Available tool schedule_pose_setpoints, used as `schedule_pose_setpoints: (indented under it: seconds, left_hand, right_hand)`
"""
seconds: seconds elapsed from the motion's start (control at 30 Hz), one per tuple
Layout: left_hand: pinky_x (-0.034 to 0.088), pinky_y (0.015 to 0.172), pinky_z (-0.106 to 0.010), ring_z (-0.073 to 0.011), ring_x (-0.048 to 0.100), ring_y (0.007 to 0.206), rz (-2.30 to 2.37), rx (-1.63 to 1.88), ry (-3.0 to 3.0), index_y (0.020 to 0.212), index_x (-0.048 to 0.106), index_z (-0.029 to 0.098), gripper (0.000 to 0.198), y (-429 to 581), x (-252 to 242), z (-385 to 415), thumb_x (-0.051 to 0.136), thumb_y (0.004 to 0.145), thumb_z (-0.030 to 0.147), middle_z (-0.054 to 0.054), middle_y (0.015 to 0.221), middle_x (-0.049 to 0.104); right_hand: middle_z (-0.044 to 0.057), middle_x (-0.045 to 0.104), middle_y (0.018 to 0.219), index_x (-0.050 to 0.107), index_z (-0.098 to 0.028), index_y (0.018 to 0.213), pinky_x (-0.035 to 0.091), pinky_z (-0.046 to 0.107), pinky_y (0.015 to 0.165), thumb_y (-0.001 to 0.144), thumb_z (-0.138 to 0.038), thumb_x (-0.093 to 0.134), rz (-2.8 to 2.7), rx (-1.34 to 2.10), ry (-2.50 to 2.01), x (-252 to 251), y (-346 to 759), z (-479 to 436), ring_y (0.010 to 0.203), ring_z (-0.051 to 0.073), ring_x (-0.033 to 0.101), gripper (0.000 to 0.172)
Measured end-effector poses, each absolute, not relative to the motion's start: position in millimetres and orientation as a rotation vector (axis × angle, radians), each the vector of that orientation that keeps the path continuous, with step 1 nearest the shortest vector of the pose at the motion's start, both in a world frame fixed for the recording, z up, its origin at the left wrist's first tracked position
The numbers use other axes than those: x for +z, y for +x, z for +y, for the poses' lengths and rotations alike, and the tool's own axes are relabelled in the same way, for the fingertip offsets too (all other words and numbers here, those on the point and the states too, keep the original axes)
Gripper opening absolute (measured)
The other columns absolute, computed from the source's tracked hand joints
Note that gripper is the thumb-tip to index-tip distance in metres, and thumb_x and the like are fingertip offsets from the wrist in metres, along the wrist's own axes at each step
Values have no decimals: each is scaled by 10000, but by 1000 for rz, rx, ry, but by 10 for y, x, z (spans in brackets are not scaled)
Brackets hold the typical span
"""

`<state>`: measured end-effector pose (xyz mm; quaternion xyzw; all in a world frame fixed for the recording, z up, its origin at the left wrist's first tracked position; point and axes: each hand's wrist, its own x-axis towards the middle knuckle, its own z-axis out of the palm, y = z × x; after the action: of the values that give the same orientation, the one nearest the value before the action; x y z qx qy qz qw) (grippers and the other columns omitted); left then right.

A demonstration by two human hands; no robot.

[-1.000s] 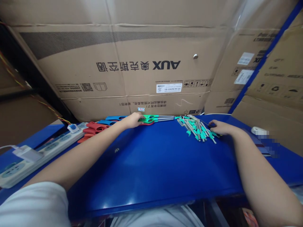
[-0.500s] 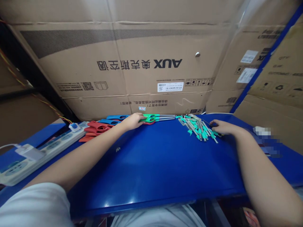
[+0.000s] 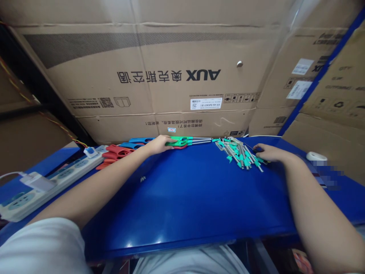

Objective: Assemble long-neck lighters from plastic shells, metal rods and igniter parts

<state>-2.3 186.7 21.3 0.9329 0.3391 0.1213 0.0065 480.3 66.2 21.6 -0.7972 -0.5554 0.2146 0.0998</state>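
Observation:
Along the back of the blue table lie long-necked lighters: green lighters [image 3: 180,140] with metal tubes pointing right, blue lighters [image 3: 139,141] and red lighters [image 3: 116,151] further left. My left hand [image 3: 160,145] is closed over the handle end of the green ones; its fingertips are partly hidden. To the right is a loose pile of metal tubes with turquoise plastic pieces [image 3: 239,154]. At that pile's right edge my right hand [image 3: 268,152] has its fingers bent together. A thin dark piece shows by its fingertips, too small to name.
A white power strip [image 3: 68,173] with plugs and a white adapter [image 3: 40,182] runs along the left side. Printed cardboard [image 3: 168,45] stands behind the table [image 3: 182,201]. A white object [image 3: 316,156] lies at the right, beside a blurred patch.
The view has shifted very slightly. Both hands stay nearly where they were, with the left still over the green lighters and the right beside the pile.

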Motion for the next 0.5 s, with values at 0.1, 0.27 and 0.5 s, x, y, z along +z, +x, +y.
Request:
schedule_pose_setpoints:
  seconds: [0.1,0.27,0.5]
  left_hand:
    - [521,907,-332,-239,684,995,1079,364,2923,1279,686,188,402,-16,215,1878,650,910,343,-110,1120,715]
    - [518,878,-304,-231,680,987,1149,327,2951,1281,683,214,396,-8,241,1827,640,911,347,-93,1123,705]
    - [514,880,-341,-290,617,1123,1262,348,3048,1262,685,239,368,58,266,1662,613,925,370,-114,1216,650]
  right_hand:
    - [26,688,727,589,-143,1226,477,245,543,675,-117,609,-1646,629,-2358,214,4802,659,606,189,641,552]
    - [29,684,712,592,-138,1238,468,251,516,673,-120,621,-1643,630,-2356,209,4807,663,600,195,630,565]
    - [34,711,754,629,-158,1164,495,249,567,648,-109,634,-1646,611,-2337,212,4831,676,657,206,665,518]
